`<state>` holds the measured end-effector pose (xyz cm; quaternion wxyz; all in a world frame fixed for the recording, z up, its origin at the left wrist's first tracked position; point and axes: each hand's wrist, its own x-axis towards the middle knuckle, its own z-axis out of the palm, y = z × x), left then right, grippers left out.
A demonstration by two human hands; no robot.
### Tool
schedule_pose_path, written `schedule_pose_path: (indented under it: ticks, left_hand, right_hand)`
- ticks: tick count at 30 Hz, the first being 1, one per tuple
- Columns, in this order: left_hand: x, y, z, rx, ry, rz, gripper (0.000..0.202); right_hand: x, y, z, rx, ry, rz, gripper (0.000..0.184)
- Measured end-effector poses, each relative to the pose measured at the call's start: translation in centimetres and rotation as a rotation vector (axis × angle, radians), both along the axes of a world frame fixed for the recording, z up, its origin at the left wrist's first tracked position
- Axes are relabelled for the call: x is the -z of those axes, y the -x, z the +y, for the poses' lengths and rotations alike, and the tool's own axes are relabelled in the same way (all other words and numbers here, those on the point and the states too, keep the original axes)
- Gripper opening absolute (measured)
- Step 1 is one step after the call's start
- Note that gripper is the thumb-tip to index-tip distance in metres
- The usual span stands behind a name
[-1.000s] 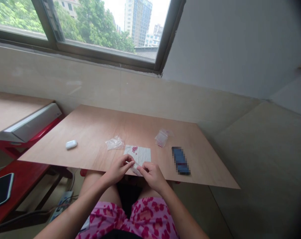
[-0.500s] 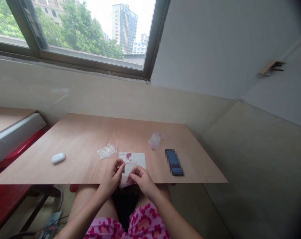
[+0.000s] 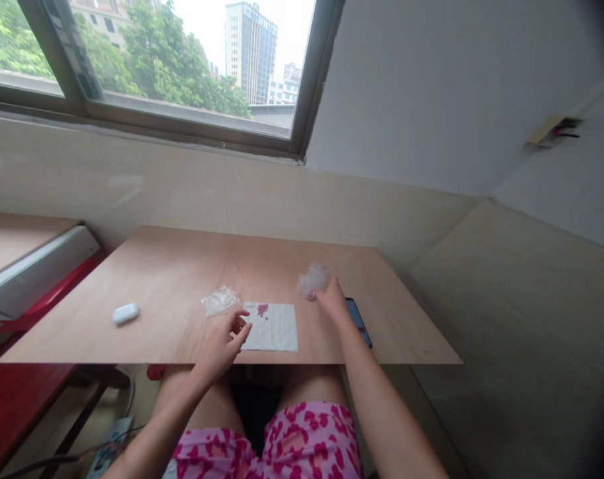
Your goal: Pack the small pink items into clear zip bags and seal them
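My left hand (image 3: 224,344) hovers at the left edge of a white paper napkin (image 3: 275,331), fingers loosely curled, with nothing visible in them. A small cluster of pink beads (image 3: 263,309) lies near the napkin's far edge. My right hand (image 3: 330,297) is at the far side of the board, gripping a small clear plastic bag (image 3: 309,283). A second clear plastic bag (image 3: 219,301) lies crumpled just left of the napkin, near my left hand. A dark phone (image 3: 358,322) lies partly hidden behind my right hand and wrist.
The napkin and bags lie on a plywood board (image 3: 157,286). A white earbud case (image 3: 126,314) sits to the left on it. A red-framed table (image 3: 32,273) stands further left, a wall and window lie beyond, and my lap in pink patterned shorts (image 3: 267,442) is below.
The napkin now lies flat, released by both hands. My right hand has moved away to the far right and taken the small clear bag. My left hand has drawn back slightly.
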<state>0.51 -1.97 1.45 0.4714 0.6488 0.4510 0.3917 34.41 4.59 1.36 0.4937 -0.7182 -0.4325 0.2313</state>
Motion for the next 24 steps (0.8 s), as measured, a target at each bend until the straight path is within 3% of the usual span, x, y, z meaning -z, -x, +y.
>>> schedule_pose_path:
  ticks: [4,9,13,17,20,24]
  left_hand:
    - [0.1,2.3,1.8,-0.177,-0.164,0.161,0.031]
    - [1.5,5.8,5.7,-0.407,-0.226,0.326,0.034]
    - [2.7,6.7,8.7,-0.357,-0.331,0.595,0.044]
    - [3.4,6.1,11.5,-0.210,-0.251,0.878,0.064]
    - [3.8,5.6,13.1,-0.188,-0.204,0.938,0.070]
    - [4.1,5.2,13.9,-0.170,-0.225,0.933,0.061]
  right_hand:
    - [2.5,-0.3,-3.4,-0.086,-0.045,-0.354,0.055]
    - [4.5,2.1,-9.6,-0.304,-0.048,-0.362,0.030]
    - [3.9,4.4,-11.6,-0.369,-0.060,-0.318,0.022]
    - [2.6,5.7,-11.5,-0.403,-0.078,-0.330,0.022]
    - [2.0,5.9,-11.6,-0.434,-0.077,-0.332,0.020]
    - [1.6,6.0,-11.8,-0.481,-0.089,-0.324,0.019]
